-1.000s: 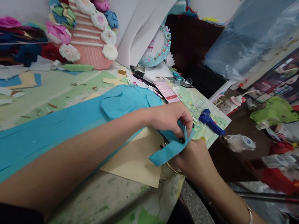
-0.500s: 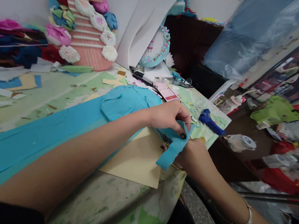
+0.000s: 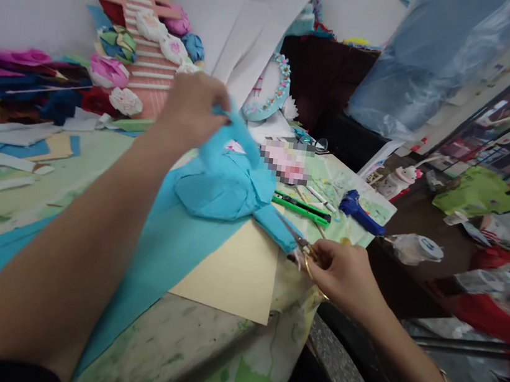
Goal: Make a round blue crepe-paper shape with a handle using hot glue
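Left hand shift: left hand [image 3: 194, 111] raised and moved leftward, away from the right hand [image 3: 347, 275], carrying the blue paper strip [image 3: 243, 136] with it
Left grip: narrow, fingertips closed on one end of the blue paper strip
Blue paper strip: suspended from the left hand above the worktop [image 3: 98, 167], motion-blurred; contact of its lower end with the folded blue paper [image 3: 217, 192] cannot be told
Right grip: fingers closed around the gold handles of the scissors [image 3: 303, 245]
Scissors: blades directed to the upper left, along the narrow blue piece [image 3: 274, 223]; blade gap cannot be told
Folded blue paper: resting on the worktop, adjoining the upper part of the cream card [image 3: 235, 270]
Cream card: flat, partly covered by blue paper
Green knife [image 3: 302, 208]: lying just beyond the narrow blue piece
Blue glue gun [image 3: 361, 212]: near the worktop's right edge, beyond the right hand
Pink guitar [image 3: 146, 64]: upright behind the left hand, trimmed with paper flowers
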`<action>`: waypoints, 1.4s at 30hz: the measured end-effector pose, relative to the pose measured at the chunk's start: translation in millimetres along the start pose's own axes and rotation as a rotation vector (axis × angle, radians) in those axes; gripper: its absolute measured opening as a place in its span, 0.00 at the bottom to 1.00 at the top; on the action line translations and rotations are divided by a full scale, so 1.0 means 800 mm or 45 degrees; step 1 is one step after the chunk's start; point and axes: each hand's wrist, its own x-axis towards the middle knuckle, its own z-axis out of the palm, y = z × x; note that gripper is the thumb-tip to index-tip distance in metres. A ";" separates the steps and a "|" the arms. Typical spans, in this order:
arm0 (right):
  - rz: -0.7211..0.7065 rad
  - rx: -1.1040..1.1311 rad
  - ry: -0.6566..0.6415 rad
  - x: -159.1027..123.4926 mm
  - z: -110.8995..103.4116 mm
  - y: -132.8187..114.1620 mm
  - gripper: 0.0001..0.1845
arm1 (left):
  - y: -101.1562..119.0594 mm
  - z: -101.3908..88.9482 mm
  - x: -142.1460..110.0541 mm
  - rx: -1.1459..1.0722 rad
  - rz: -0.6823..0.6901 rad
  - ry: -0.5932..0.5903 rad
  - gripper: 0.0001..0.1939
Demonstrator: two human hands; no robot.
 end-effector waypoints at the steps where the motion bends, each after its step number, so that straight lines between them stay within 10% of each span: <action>1: 0.067 0.040 0.041 0.002 0.000 0.004 0.27 | -0.022 -0.010 0.002 0.120 -0.076 0.069 0.14; 7: 0.489 0.655 -0.131 0.030 0.021 0.022 0.22 | -0.078 -0.039 -0.001 0.424 -0.266 0.094 0.28; 10: 0.521 0.928 -0.147 0.040 0.032 0.021 0.22 | -0.038 -0.026 -0.005 0.199 0.031 0.069 0.18; 13: 0.577 1.214 -0.100 0.043 0.034 0.015 0.23 | 0.016 0.008 -0.017 -0.040 0.434 -0.352 0.11; 21: 0.561 1.639 0.072 0.048 0.025 0.014 0.24 | 0.065 0.072 -0.054 -0.207 0.899 -0.910 0.29; 25: 0.479 1.703 0.092 0.057 0.016 0.018 0.22 | 0.064 0.060 -0.054 -0.140 0.874 -0.946 0.37; 35: 0.203 1.757 -0.193 0.090 -0.029 0.002 0.18 | 0.081 -0.019 -0.058 0.164 0.818 -0.939 0.23; 42: -0.179 0.826 -0.424 0.102 0.007 -0.035 0.15 | 0.021 -0.076 -0.140 0.314 0.256 -1.054 0.17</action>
